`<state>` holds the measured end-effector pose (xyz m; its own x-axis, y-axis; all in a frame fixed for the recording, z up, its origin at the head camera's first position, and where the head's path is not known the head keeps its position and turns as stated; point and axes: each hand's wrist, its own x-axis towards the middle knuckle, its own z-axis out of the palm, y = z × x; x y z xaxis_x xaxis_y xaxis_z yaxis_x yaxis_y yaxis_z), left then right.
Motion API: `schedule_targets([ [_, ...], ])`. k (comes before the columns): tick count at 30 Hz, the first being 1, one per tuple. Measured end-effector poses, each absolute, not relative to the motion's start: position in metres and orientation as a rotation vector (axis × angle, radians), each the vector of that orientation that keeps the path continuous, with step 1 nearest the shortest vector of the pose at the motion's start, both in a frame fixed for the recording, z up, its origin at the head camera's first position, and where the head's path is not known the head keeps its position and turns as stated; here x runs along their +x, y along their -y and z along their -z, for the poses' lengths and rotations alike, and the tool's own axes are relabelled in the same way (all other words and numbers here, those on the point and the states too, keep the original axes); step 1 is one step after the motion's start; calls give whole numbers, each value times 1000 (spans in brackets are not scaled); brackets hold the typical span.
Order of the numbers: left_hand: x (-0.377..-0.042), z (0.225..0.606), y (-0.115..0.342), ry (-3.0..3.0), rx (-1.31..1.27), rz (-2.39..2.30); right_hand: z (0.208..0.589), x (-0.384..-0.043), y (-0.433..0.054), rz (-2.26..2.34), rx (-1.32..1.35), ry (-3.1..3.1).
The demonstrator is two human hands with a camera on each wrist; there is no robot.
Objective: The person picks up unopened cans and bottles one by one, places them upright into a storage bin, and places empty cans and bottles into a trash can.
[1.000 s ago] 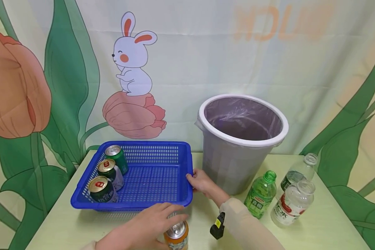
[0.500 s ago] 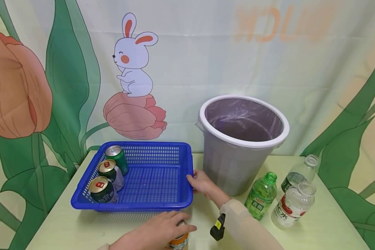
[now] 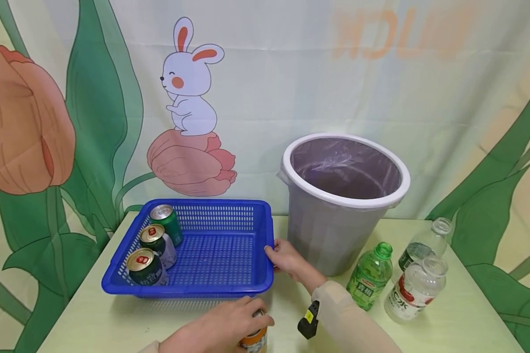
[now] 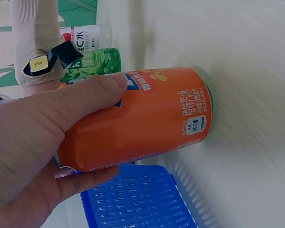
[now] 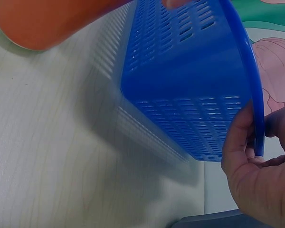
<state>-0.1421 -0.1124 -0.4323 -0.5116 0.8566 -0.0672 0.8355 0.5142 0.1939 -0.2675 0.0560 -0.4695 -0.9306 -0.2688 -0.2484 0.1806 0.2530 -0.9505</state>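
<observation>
The left hand grips an orange can while the right hand pinches the right rim of a blue basket.

The near orange can is smooth, shiny metal. The left blue basket is shiny plastic and its cans look like shiny metal. The far grey bin is plastic with a shiny plastic bag. The right bottles are see-through plastic. The table looks like smooth wood, the far hanging creased cloth
</observation>
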Motion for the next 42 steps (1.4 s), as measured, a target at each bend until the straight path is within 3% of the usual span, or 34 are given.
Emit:
schedule_targets([
  [42, -149, 425, 111, -2602, 1761, 135, 469, -268, -57, 1710, -95, -2166],
])
